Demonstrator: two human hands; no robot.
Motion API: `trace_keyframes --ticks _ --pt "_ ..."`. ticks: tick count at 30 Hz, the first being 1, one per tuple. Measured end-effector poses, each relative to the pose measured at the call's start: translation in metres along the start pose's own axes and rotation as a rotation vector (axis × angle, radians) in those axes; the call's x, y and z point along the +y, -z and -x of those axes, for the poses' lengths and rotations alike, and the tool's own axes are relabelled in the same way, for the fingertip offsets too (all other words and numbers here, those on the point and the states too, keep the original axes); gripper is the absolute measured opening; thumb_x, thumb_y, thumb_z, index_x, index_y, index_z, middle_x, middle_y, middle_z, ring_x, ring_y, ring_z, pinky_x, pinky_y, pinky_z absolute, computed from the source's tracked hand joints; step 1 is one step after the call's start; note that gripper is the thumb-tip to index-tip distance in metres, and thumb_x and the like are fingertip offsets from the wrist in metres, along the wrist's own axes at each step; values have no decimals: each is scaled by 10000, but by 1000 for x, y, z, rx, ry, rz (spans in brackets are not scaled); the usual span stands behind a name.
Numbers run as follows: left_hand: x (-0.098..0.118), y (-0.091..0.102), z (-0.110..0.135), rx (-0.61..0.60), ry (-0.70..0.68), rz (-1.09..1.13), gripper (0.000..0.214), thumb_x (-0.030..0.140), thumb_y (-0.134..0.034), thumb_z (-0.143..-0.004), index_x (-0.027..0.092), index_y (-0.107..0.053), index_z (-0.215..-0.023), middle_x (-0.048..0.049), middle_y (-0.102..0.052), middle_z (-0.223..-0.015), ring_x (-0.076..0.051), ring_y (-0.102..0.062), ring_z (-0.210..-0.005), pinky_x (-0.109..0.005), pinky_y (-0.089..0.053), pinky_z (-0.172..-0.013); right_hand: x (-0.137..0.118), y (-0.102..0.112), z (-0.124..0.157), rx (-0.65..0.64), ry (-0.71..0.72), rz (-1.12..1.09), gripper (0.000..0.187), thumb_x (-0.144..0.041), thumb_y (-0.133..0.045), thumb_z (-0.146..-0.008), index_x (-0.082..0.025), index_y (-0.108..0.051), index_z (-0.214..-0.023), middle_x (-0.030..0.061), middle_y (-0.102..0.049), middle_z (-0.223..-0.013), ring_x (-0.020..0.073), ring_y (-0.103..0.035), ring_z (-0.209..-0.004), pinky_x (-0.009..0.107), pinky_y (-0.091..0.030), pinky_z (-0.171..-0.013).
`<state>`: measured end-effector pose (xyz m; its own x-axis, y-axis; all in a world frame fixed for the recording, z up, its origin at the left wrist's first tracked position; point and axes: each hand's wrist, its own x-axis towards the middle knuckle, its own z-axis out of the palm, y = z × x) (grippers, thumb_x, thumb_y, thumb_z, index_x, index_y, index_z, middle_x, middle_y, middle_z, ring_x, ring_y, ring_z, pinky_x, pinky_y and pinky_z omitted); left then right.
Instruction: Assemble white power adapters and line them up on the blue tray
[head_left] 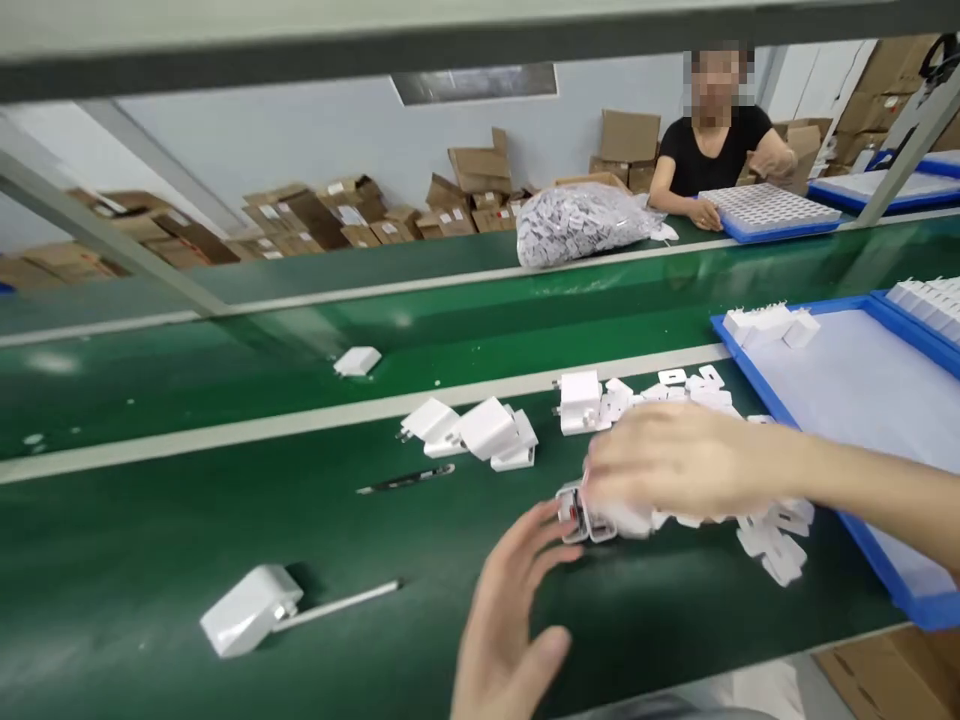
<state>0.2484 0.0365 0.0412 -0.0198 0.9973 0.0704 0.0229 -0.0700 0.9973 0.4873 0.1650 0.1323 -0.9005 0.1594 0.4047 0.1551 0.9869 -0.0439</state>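
Note:
My left hand (517, 600) is open, its thumb well apart from the fingers. Its fingertips reach the side of an open-ended white charger housing (568, 515), whose inside parts show; whether they touch it I cannot tell. My right hand (667, 460) lies over the heap of small white cover plates (780, 550) and the housings, blurred by motion. Its fingertips and anything in them are hidden. Beyond it stand white plug chargers (580, 402), and a cluster of more chargers (491, 428) lies farther left.
Tweezers (409, 480) lie on the green bench (337, 530). At front left, a charger (251, 610) rests beside a thin white stick (337, 606). A blue-rimmed tray (862, 540) borders the right. Across the conveyor, a person (716, 150) sits behind a filled tray (772, 210) and a plastic bag (585, 222).

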Motion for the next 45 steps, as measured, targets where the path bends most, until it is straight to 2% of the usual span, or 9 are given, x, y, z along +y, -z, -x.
trace_keyframes --ticks 4,7,10,13,23,30,32,37,45 --pt "9 -38 -15 -336 10 136 661 488 -788 -748 263 -563 -1327 -120 -606 -1337 -332 -603 -1216 -406 -574 -933 -44 7 1 -138 34 -203 399 -232 -512 -979 -211 -544 -1377 71 -631 -1341 197 -494 -1349 378 -367 -1154" --pt "10 -49 -18 -377 -89 134 500 395 -768 -796 258 -573 -1235 -98 -621 -1202 -235 -672 -965 -339 -590 -799 -3 24 35 -306 -391 -347 581 -384 -543 -962 -221 -403 -1502 99 -530 -1461 236 -521 -1325 399 -454 -1075" --pt "14 -47 -16 -324 -196 134 459 315 -777 -796 267 -572 -1203 -81 -606 -1190 -204 -648 -954 -305 -583 -779 56 24 77 -384 -955 -63 462 -291 -367 -1014 -141 -513 -1427 159 -513 -1463 275 -547 -1281 412 -454 -1052" --pt "19 -40 -11 -261 -256 150 510 261 -790 -786 287 -574 -1248 -86 -563 -1284 -256 -578 -1160 -330 -588 -851 90 7 104 -597 -1126 83 508 -167 -411 -955 -83 -494 -1449 182 -469 -1503 331 -494 -1334 422 -434 -1067" --pt "15 -30 -1 -218 -198 447 737 217 -855 -720 359 -440 -1312 -32 -643 -1252 -197 -647 -1088 -308 -619 -824 97 0 108 -598 -1131 163 415 -165 -342 -962 -56 -676 -1182 217 -643 -1285 320 -627 -1138 390 -489 -962" --pt "10 -28 -6 -165 -159 291 574 341 -860 -701 230 -592 -1196 -106 -620 -1254 -279 -605 -1161 -334 -636 -788 14 26 54 20 -790 -387 255 -382 -502 -982 -244 -710 -1032 90 -641 -967 159 -638 -795 307 -535 -722" --pt "10 -29 -8 -144 -208 247 553 308 -858 -707 243 -627 -1206 -99 -615 -1280 -276 -586 -1199 -297 -628 -792 -15 30 27 2 -670 -558 272 -360 -540 -973 -300 -679 -1200 63 -649 -1017 134 -633 -743 272 -527 -623" --pt "6 -29 -8 -136 -249 201 567 246 -859 -709 278 -638 -1231 -68 -655 -1266 -236 -622 -1168 -241 -601 -803 -42 29 -14 -179 -379 -668 261 -240 -535 -974 -276 -729 -1146 43 -654 -913 128 -625 -772 247 -507 -649" --pt "3 -24 -3 -147 -162 197 663 343 -877 -682 250 -541 -1246 -97 -638 -1297 -263 -633 -1187 -260 -587 -774 -36 17 -28 -272 -426 -692 273 -305 -545 -975 -287 -753 -1150 53 -649 -924 131 -604 -788 253 -486 -642"
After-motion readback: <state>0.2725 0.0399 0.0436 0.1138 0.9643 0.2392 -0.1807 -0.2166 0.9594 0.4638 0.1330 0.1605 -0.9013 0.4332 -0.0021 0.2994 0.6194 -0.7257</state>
